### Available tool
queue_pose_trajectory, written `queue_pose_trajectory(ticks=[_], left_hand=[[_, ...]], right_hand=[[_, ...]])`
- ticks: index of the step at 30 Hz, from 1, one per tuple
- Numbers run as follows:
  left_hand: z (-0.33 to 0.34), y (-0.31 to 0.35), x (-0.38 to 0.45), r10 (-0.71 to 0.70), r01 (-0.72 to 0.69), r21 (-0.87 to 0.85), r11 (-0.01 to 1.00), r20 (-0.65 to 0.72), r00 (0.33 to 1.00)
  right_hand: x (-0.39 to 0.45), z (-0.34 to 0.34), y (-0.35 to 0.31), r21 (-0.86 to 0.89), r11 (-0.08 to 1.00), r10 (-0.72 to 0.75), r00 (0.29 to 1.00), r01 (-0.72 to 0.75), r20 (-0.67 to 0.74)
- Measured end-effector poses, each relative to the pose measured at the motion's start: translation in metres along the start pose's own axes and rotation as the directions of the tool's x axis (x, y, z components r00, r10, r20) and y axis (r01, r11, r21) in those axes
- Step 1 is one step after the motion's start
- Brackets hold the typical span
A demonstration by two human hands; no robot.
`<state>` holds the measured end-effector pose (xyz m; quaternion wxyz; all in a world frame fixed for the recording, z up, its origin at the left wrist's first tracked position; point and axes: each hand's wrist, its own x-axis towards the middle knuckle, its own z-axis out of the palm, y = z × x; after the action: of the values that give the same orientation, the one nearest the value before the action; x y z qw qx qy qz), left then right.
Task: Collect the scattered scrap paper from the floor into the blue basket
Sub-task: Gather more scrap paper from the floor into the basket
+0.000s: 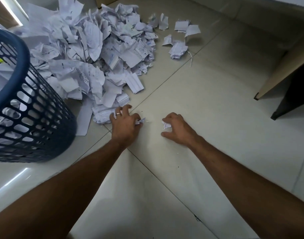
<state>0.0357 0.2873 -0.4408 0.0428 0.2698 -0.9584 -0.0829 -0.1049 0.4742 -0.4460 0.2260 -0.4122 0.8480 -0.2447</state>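
Note:
A big heap of crumpled white scrap paper [89, 49] covers the tiled floor at the upper left. The blue basket [26, 107] stands at the left with paper showing through its mesh. My left hand [125, 123], wearing a ring, reaches down at the heap's near edge and pinches a small paper scrap [141, 121] between thumb and fingers. My right hand [177, 128] is low on the floor, fingers curled round a small crumpled paper ball [165, 125].
A few loose paper pieces [178, 47] lie apart at the upper right of the heap. A piece of furniture with a pale edge and dark side [286, 80] stands at the right. Pale floor tiles [208, 104] spread between.

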Motion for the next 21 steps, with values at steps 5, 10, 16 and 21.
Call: queue_pose_trajectory(ticks=[5,10,16,21], left_hand=[[0.002,-0.024,0.002,-0.199,0.202,-0.033,0.979,0.077,0.977],[0.006,-0.042,0.014,-0.248,0.256,-0.137,0.957,0.077,0.966],[0.015,-0.046,0.028,-0.230,0.229,-0.142,0.963,0.011,0.973],[0.012,-0.052,0.031,-0.212,0.205,-0.158,0.966,-0.029,0.977]], right_hand=[[0.011,0.017,-0.014,-0.078,0.992,-0.096,0.995,0.095,-0.002],[0.036,0.018,-0.030,-0.186,0.981,-0.041,0.996,0.055,0.080],[0.044,0.019,-0.038,0.003,1.000,0.025,0.996,-0.025,-0.084],[0.042,0.018,-0.052,0.213,0.974,0.118,0.979,-0.081,-0.167]])
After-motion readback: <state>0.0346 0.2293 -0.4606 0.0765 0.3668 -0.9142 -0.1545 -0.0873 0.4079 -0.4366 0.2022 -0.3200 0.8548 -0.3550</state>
